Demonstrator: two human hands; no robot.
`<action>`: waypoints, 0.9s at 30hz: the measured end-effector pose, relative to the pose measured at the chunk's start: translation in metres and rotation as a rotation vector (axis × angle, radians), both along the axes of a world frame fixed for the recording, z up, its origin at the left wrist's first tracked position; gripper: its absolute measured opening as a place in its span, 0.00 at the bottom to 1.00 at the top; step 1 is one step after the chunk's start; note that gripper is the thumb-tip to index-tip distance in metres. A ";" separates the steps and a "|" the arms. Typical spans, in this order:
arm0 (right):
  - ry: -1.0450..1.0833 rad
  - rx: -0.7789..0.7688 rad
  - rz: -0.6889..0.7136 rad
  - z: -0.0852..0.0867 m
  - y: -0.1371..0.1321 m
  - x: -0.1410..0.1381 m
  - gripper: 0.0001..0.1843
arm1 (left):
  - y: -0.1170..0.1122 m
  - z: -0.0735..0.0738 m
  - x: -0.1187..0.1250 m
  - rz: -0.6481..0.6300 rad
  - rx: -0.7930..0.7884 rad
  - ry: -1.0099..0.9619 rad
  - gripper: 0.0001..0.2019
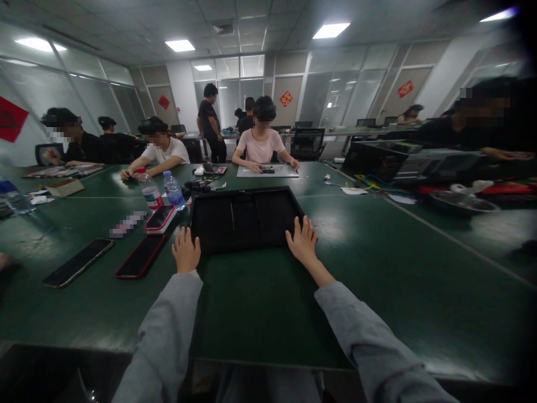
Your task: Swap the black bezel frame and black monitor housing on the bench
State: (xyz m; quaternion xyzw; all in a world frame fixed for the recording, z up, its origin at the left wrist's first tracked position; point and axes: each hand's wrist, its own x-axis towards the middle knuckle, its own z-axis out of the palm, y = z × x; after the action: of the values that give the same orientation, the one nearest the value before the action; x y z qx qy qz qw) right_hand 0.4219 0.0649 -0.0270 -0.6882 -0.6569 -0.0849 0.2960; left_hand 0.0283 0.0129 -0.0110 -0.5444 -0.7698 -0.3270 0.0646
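Note:
A flat black rectangular panel (245, 218), like a monitor lying face down, rests on the green table (377, 263) in front of me. My left hand (185, 250) lies at its near left corner, fingers stretched out on the table beside the edge. My right hand (302, 240) rests on its near right corner, fingers spread flat over the panel's edge. Neither hand grips anything. Both arms wear grey sleeves.
Two dark phones (78, 263) (141, 256) lie left of the panel, a third in a red case (161, 217) behind them. Two water bottles (173, 190) stand nearby. Several other people sit around the far side. Black equipment (390, 159) and a metal bowl (464, 202) sit at right.

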 end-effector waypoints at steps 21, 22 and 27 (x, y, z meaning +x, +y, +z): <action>0.443 0.034 0.033 -0.014 0.030 0.053 0.33 | 0.010 -0.006 -0.031 -0.002 -0.045 -0.323 0.23; 0.455 0.035 0.033 -0.014 0.030 0.053 0.33 | 0.010 -0.006 -0.030 -0.004 -0.043 -0.321 0.23; 0.489 0.040 0.042 -0.013 0.030 0.052 0.33 | 0.009 -0.005 -0.030 -0.009 -0.043 -0.314 0.23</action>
State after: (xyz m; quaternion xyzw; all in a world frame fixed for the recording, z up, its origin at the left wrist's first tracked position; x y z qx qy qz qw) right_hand 0.4743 0.0950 -0.0402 -0.6685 -0.5781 0.0773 0.4615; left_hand -0.0013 0.0222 -0.0160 -0.4914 -0.7748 -0.3917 -0.0697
